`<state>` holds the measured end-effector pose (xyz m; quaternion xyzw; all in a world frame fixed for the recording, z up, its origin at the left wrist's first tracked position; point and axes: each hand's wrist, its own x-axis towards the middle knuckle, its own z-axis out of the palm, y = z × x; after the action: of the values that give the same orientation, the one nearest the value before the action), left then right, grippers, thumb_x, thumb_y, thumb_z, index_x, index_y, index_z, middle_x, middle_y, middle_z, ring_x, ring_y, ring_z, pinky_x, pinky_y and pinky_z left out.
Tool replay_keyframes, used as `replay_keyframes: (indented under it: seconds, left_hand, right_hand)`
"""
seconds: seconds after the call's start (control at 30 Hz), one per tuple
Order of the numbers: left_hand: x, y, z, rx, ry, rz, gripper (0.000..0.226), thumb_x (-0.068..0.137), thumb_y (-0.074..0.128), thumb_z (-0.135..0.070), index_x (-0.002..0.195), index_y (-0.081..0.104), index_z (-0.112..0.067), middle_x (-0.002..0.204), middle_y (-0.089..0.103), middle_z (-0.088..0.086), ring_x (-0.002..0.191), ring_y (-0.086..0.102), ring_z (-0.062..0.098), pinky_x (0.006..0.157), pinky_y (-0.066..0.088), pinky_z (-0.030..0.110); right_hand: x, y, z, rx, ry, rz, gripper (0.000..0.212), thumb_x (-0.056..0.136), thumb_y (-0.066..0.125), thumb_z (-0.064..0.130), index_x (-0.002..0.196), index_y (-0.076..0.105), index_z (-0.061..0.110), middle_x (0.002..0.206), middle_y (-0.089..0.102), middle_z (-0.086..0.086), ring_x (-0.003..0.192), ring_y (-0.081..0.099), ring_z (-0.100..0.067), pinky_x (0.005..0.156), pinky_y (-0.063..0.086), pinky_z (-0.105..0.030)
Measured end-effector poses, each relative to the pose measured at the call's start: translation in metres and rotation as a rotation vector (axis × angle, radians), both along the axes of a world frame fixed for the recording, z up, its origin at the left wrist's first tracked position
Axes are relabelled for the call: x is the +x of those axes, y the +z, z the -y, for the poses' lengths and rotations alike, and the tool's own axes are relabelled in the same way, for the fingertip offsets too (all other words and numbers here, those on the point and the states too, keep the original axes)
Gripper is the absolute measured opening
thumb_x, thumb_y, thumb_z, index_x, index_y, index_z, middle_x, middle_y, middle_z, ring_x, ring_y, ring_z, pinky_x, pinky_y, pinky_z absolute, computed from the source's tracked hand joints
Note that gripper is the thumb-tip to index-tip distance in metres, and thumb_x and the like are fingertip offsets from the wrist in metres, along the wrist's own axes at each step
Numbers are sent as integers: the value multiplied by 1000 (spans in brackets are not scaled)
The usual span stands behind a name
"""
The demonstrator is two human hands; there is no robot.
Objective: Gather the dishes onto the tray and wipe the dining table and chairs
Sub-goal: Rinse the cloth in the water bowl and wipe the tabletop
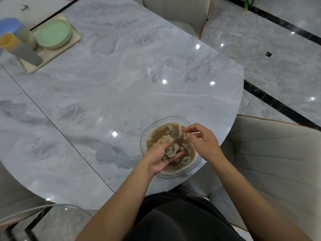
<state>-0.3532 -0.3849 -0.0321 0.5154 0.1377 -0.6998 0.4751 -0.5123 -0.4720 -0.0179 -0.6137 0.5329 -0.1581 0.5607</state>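
A clear glass bowl (151, 129) of murky brown, bubbly water stands near the front right edge of the grey marble table (107, 80). My left hand (160, 156) lies palm up over the bowl and holds a wet, crumpled beige cloth (171, 149) in its curled fingers. My right hand (202, 142) hovers over the bowl's right rim, its fingertips pinched together by a corner of the cloth; whether they hold it is unclear. At the far left a beige tray (76, 39) carries stacked green plates (53, 33) and tall cups (15, 32).
A cream padded chair (271, 159) stands to the right of the table and another chair (177, 13) at its far side. A clear chair back (57, 214) shows at the lower left. Glossy grey floor with black strips surrounds the table.
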Motion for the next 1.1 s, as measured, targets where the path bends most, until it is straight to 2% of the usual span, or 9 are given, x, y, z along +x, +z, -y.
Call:
replay_keyframes:
  seconds: [0.1, 0.17, 0.33, 0.43, 0.5, 0.6, 0.73, 0.87, 1.1]
  left_hand:
    - [0, -3, -2, 1, -81, 94, 25, 100, 66, -5, 122, 57, -13, 113, 70, 20, 89, 73, 29, 54, 59, 26]
    - [0, -5, -3, 8, -75, 115, 22, 100, 63, 0, 113, 57, -16, 111, 70, 20, 78, 71, 23, 48, 52, 22]
    - [-1, -7, -3, -2, -56, 141, 26, 100, 59, 4, 116, 59, -16, 102, 63, 16, 72, 60, 20, 45, 44, 19]
    - [-1, -9, -3, -62, -17, 95, 18, 98, 69, -27, 109, 64, -14, 85, 59, 10, 67, 52, 18, 42, 38, 20]
    - [1, -10, -2, -81, -22, 50, 42, 95, 65, -56, 91, 67, -14, 75, 58, 9, 63, 51, 20, 41, 34, 20]
    - [1, -15, 0, -53, -31, 81, 50, 94, 63, -63, 74, 62, -16, 71, 56, 6, 55, 52, 19, 38, 27, 18]
    - [-4, -19, 6, 20, -69, 133, 39, 92, 71, -54, 84, 64, -17, 69, 56, 2, 47, 53, 12, 32, 26, 16]
    - [-8, -19, 12, 60, -77, 202, 38, 95, 69, -54, 101, 64, -18, 68, 55, -1, 48, 48, 9, 32, 27, 16]
    - [-13, -15, 21, 146, -79, 322, 32, 99, 65, -50, 103, 67, -19, 61, 56, -2, 43, 41, 10, 35, 25, 16]
  right_hand:
    - [-3, -3, 0, 11, -15, 20, 23, 94, 63, 11, 91, 72, 32, 98, 73, 15, 94, 70, -14, 85, 60, -38]
    - [-4, -5, 0, 7, -19, 17, 22, 94, 64, 10, 90, 72, 30, 95, 73, 15, 94, 70, -15, 88, 60, -46]
    - [-5, -4, 0, -16, -14, 29, 27, 95, 61, 5, 84, 74, 27, 91, 73, 16, 92, 70, -14, 90, 58, -46]
    - [-2, -6, -1, -17, -10, 31, 28, 94, 61, 6, 84, 75, 28, 94, 73, 12, 93, 70, -15, 89, 58, -42]
    - [-1, -8, -3, -18, -8, 23, 28, 94, 61, 9, 84, 75, 31, 103, 72, 9, 92, 70, -14, 87, 57, -37]
    - [1, -9, -4, -26, -3, 16, 27, 94, 62, 11, 84, 75, 34, 108, 69, 7, 92, 70, -12, 85, 54, -28]
    - [2, -11, -3, -24, 0, 11, 28, 93, 63, 11, 85, 75, 34, 107, 69, 8, 91, 70, -10, 84, 54, -26]
    - [1, -11, -3, -29, 2, 8, 27, 93, 63, 12, 85, 76, 35, 107, 69, 8, 91, 69, -9, 83, 54, -25]
    - [-1, -7, -1, -5, -58, 41, 28, 95, 61, 10, 84, 75, 32, 107, 70, 5, 94, 70, -15, 81, 57, -27]
